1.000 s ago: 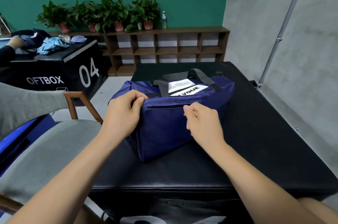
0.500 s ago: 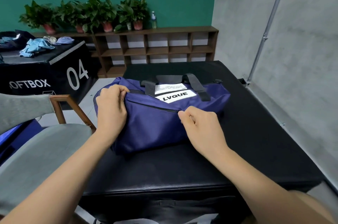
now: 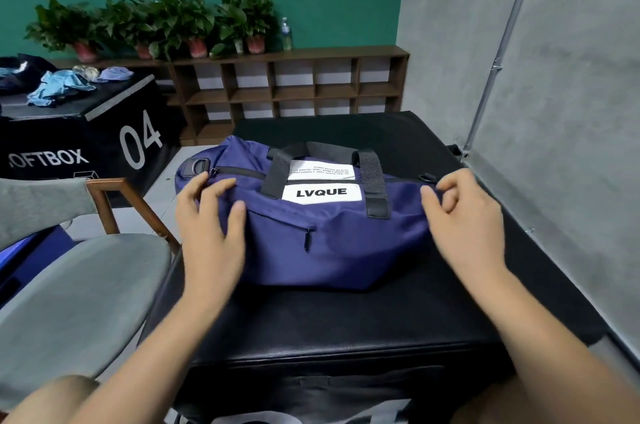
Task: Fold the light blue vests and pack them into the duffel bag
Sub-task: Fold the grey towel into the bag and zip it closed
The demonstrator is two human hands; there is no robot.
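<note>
Although the duffel bag [image 3: 339, 243] sits squarely on the black bench [image 3: 346, 326] in front of the person, no folded vest shows on or beside it, so I judge the packing is either not yet begun or already closed up. The pictures do not settle which. The top zip [image 3: 239, 172] looks drawn shut along its visible stretch, and nothing of the inside can be seen. If the vests are still outside, all of the folding and packing is left, starting with opening that zip.

A heap of light blue cloth [image 3: 59, 89] lies on another box [image 3: 104, 146] marked 04, well apart at the far left. Whether it is the vests I cannot tell.

The left hand [image 3: 207, 215] lies on the bag's left end with fingers spread and straight, touching the fabric just below the zip's end. The right hand [image 3: 464, 212] has its fingers curled and pinches the fabric at the bag's right end.

The bag is navy, soft and slack, sagging low and lying broadside to the person. Its 2 black handles [image 3: 277, 174] flop over the top around a white label [image 3: 322, 193] reading LVQUE, and a pocket zip [image 3: 307, 238] runs across the front.
</note>
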